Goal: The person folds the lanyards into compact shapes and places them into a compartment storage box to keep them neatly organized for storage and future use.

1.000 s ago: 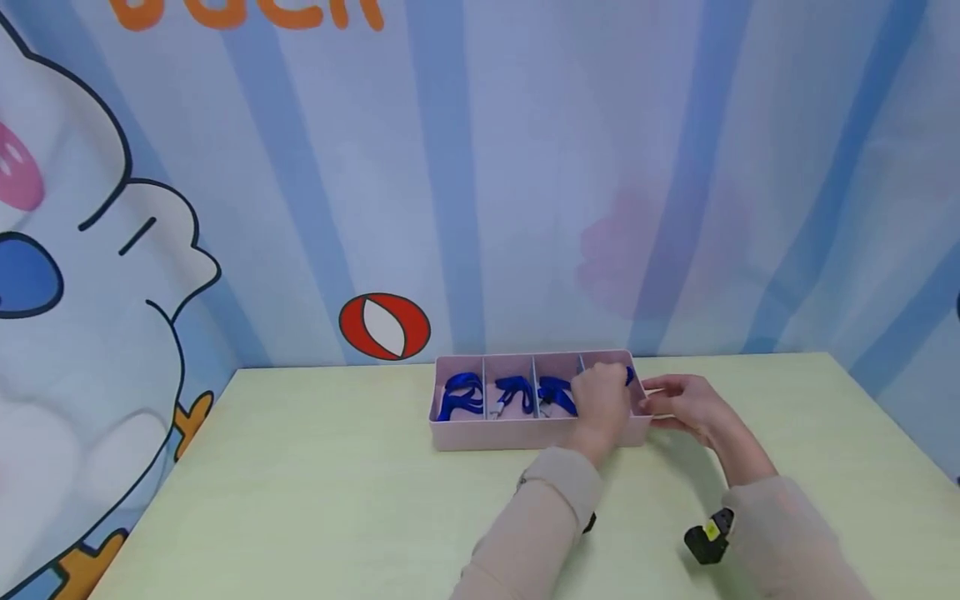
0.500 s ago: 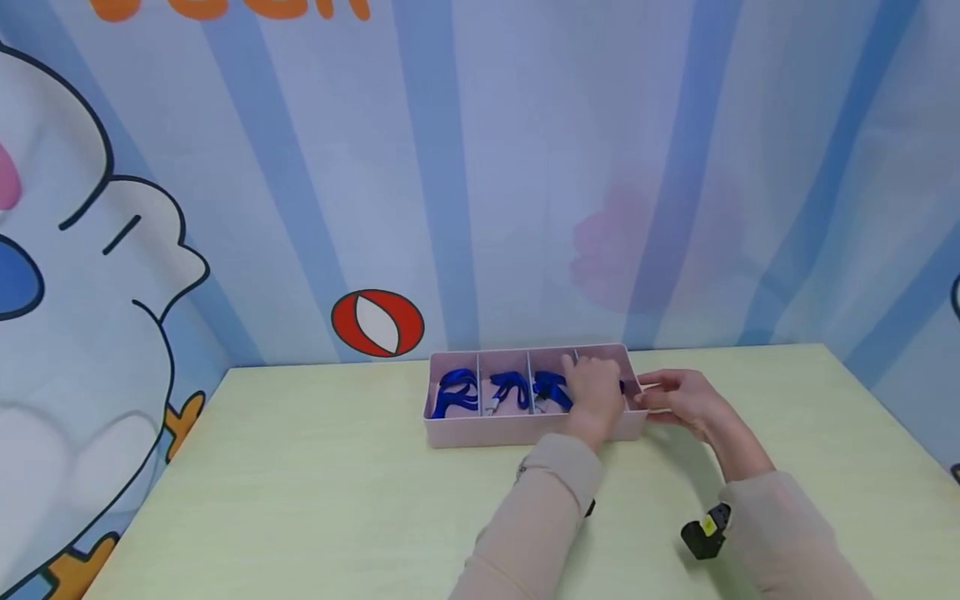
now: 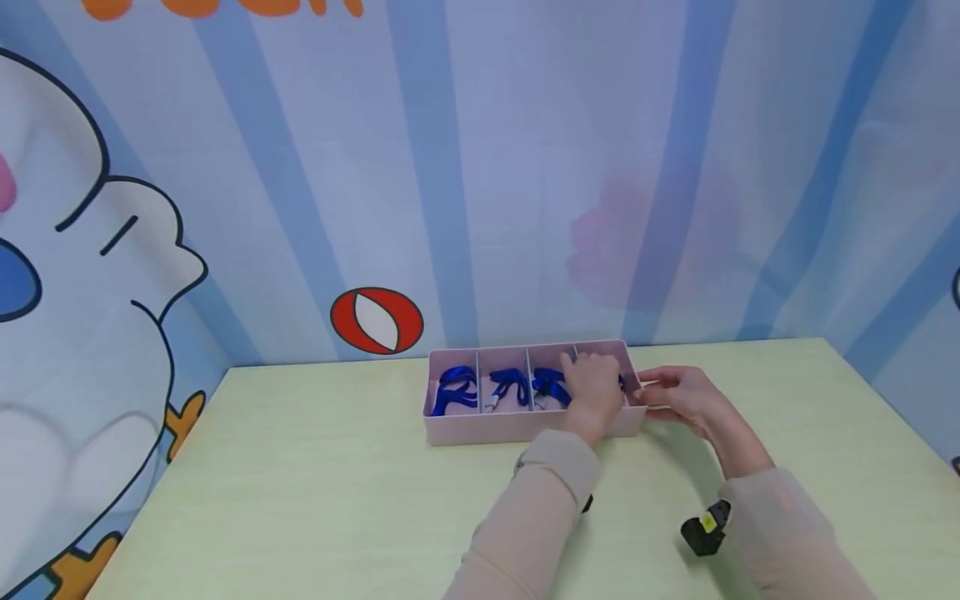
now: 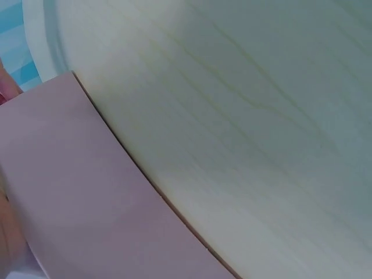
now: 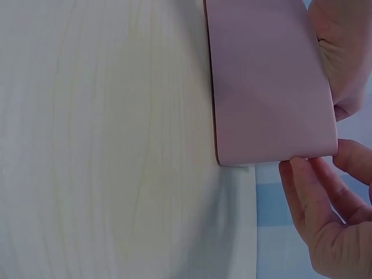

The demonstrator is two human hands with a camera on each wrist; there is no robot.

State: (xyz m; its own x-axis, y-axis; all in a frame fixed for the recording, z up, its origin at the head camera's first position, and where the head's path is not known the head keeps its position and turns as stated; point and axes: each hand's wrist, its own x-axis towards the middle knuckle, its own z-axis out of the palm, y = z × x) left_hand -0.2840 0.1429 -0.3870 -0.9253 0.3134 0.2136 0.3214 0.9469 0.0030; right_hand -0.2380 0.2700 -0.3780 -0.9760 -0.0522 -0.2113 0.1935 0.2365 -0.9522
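In the head view a pink box point(image 3: 480, 428) with several compartments stands near the back of the table. Folded blue lanyards lie in it: one at the left end point(image 3: 454, 390), one with a metal clip beside it point(image 3: 510, 387), and a third point(image 3: 551, 387). My left hand point(image 3: 595, 387) reaches into the right-end compartment, where a bit of blue lanyard point(image 3: 621, 382) shows beside it; most of its fingers are hidden. My right hand point(image 3: 686, 396) touches the box's right end. In the right wrist view its fingertips point(image 5: 299, 165) rest on the end wall, thumb at the corner.
The pale yellow table point(image 3: 315, 492) runs out in front of the box. A printed blue-striped backdrop point(image 3: 510, 208) rises close behind it. A black wrist camera point(image 3: 705, 529) hangs at the right sleeve.
My left hand has flattened a little in the right-end compartment, and a finger or thumb now sticks up on its left side. My right hand stays at the box end. The view has shifted slightly.
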